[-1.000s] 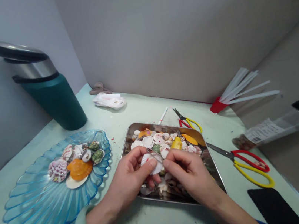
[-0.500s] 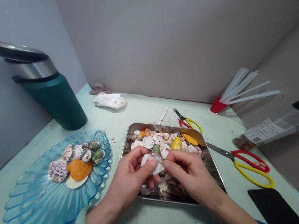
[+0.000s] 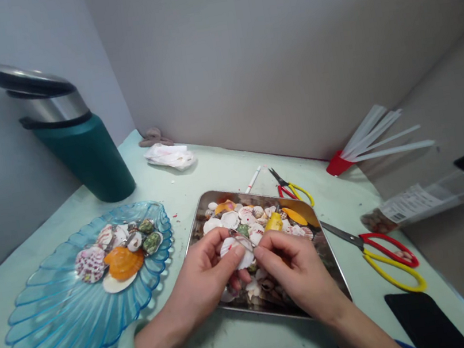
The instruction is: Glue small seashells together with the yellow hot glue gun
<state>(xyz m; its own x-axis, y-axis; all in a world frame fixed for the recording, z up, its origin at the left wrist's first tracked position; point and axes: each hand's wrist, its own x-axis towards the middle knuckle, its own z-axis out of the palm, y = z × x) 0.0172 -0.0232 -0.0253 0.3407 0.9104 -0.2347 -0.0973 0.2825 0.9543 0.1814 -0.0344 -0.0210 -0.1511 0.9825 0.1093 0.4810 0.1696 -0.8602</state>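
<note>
My left hand grips a white scallop shell above the metal tray of mixed shells. My right hand pinches a thin metal tool, likely tweezers, whose tip rests on the shell. Both hands meet over the tray's near half. A blue shell-shaped glass plate to the left carries several sorted shells, among them an orange one.
A teal flask stands at the back left. Large red-and-yellow scissors lie right of the tray, small ones behind it by a pen. Glue sticks, a crumpled tissue and a black phone are about.
The left hand's fingers have shifted slightly on the white shell; otherwise both hands stay in place over the tray.
</note>
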